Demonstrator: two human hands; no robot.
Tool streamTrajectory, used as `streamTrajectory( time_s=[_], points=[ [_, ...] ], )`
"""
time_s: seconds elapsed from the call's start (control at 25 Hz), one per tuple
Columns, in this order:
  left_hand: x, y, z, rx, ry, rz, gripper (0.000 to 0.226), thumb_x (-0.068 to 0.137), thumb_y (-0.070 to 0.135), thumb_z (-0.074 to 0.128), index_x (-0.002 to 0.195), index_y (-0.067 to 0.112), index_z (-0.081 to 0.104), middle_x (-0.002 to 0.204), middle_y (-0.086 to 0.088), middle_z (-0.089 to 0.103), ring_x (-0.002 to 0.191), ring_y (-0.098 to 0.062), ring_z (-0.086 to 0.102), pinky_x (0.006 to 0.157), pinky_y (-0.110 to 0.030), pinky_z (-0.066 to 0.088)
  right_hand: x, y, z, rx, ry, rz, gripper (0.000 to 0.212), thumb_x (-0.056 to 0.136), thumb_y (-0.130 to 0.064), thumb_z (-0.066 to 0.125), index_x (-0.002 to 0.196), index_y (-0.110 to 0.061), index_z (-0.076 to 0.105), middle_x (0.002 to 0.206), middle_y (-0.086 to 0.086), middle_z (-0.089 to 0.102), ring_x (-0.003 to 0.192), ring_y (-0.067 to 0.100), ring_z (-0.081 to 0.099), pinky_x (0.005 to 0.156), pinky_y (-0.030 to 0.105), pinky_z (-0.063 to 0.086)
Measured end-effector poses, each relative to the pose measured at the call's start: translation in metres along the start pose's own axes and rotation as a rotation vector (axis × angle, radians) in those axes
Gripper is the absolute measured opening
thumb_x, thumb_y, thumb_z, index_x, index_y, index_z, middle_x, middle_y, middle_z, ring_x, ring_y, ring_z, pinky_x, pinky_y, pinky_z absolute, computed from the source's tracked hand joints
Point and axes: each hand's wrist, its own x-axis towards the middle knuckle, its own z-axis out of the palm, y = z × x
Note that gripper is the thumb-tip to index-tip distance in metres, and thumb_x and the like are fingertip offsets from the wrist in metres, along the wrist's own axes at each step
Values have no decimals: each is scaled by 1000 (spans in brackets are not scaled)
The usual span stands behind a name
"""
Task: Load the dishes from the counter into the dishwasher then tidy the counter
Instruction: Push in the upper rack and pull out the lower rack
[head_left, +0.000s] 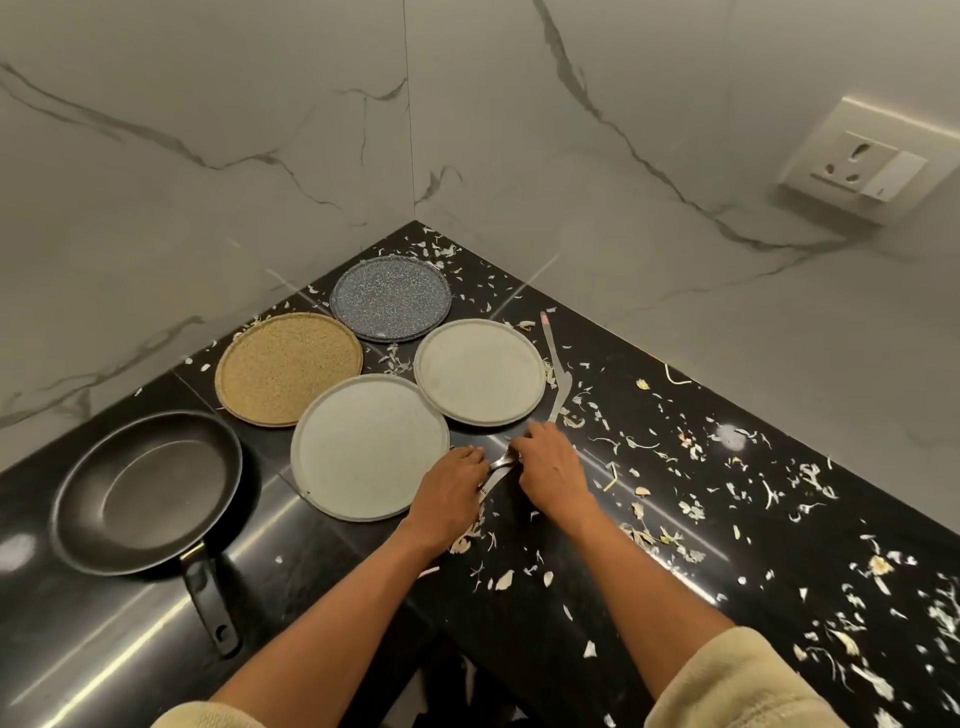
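Your left hand (451, 480) and right hand (550, 467) curl around the spoons (496, 470) together (to gather them), at 3 o'clock from the near grey plate (358, 452).

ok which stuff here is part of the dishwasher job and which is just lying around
Job:
black frying pan
tan round plate
speckled dark grey plate
two pale grey plates
metal cutlery
grey knife
vegetable scraps

Lying about:
white wall socket
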Motion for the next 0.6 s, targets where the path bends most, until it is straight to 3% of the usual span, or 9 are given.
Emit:
streamTrajectory(
  time_s=[0.16, 0.36, 0.48, 0.6],
  points=[
    [5, -3, -2, -28, 23, -11, 20, 91, 12, 58, 106, 12, 71, 113, -4, 67, 110, -20, 57, 85, -35, 53, 7, 8, 1, 30, 49, -33, 20, 87, -5, 65, 101, -17, 72, 97, 3, 55, 96, 23, 49, 77, 31, 38],
    [6, 0, -7, -88, 44, -57, 15, 88, 13, 60, 91, 20, 73, 87, 4, 68, 88, -16, 57, 68, -31, 49, -8, 20, 9, 66, 166, -33, 18, 77, -3, 77, 83, -18, 69, 83, -2, 51, 80, 18, 44, 66, 29, 32],
    [4, 3, -9, -106, 86, -59, 16, 83, 9, 69, 91, 18, 78, 79, -1, 71, 76, -20, 59, 62, -33, 49, -27, 20, 8, 102, 252, -8, 19, 76, 1, 77, 77, -16, 68, 76, -2, 51, 73, 15, 40, 61, 29, 30],
    [-4, 13, -11, -154, 140, -51, 19, 78, 1, 72, 90, 15, 79, 78, -2, 73, 71, -21, 61, 61, -32, 50, -50, 22, 7, 165, 322, 37, 16, 79, -1, 77, 77, -15, 69, 75, -2, 52, 71, 14, 42, 58, 32, 39]
  ],
)
